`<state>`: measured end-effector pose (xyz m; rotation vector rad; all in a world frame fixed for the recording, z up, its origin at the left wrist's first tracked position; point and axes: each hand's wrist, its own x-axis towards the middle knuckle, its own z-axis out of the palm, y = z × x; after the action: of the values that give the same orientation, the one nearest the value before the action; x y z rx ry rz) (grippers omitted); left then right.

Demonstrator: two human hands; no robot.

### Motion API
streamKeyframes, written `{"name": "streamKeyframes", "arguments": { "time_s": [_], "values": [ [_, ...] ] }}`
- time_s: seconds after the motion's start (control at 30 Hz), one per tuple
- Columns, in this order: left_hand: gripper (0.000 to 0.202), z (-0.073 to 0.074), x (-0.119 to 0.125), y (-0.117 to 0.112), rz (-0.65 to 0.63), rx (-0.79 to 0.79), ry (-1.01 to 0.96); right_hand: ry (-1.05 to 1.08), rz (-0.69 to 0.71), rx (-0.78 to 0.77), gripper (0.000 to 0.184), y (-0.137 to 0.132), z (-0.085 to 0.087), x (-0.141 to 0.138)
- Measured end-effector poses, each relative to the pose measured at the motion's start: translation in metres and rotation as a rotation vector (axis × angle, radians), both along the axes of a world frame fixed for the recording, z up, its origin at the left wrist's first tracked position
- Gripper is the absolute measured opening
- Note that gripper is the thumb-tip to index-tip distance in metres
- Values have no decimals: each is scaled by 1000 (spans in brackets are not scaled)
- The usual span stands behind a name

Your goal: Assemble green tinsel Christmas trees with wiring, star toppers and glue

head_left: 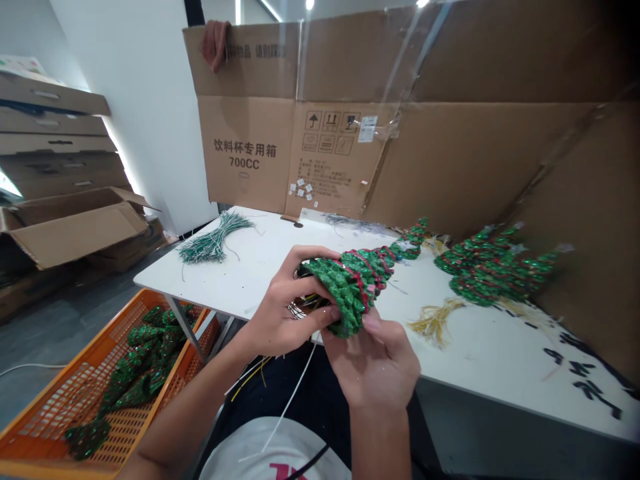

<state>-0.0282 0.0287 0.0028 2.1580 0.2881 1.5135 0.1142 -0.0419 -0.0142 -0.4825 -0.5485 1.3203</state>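
Observation:
A green glitter Christmas tree ornament (361, 280) with red trim lies tilted, tip pointing right, held above the white table's (260, 267) front edge. My left hand (283, 307) is closed round its wide base, fingers curled over the top. My right hand (377, 363) pinches the lower edge of the base from below. Thin wires and a white cord (295, 393) hang from the base toward my lap.
Finished green trees (493, 270) lie at the table's right, yellow wire bits (435, 320) near them, a bundle of green wires (213, 243) at the far left. An orange crate (60, 407) with green trees sits on the floor at left. Cardboard sheets (400, 127) wall the table's back.

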Motion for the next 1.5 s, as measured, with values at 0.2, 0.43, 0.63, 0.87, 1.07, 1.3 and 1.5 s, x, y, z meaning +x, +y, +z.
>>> {"name": "streamKeyframes", "arguments": {
  "time_s": [0.2, 0.43, 0.63, 0.87, 1.07, 1.3, 1.5],
  "values": [
    [12, -2, 3, 1, 22, -3, -28, 38, -29, -23, 19, -1, 0, -2],
    [9, -4, 5, -1, 62, -11, -38, 61, -29, -19, 18, 1, -5, 0],
    [9, -5, 7, -2, 84, -12, -53, 86, -54, -23, 30, 1, 2, -4],
    [9, -7, 8, 0, 77, -4, -71, 50, -45, -31, 17, 1, 7, -7],
    [8, -7, 7, 0, 78, -2, -63, 13, -41, -18, 9, 2, 6, -7],
    [9, -7, 8, -2, 90, -13, -61, 21, -7, -28, 11, 2, 5, -5],
    [10, -7, 9, -2, 110, -2, -66, 56, -25, -48, 22, 1, 9, -7]
  ]
}}
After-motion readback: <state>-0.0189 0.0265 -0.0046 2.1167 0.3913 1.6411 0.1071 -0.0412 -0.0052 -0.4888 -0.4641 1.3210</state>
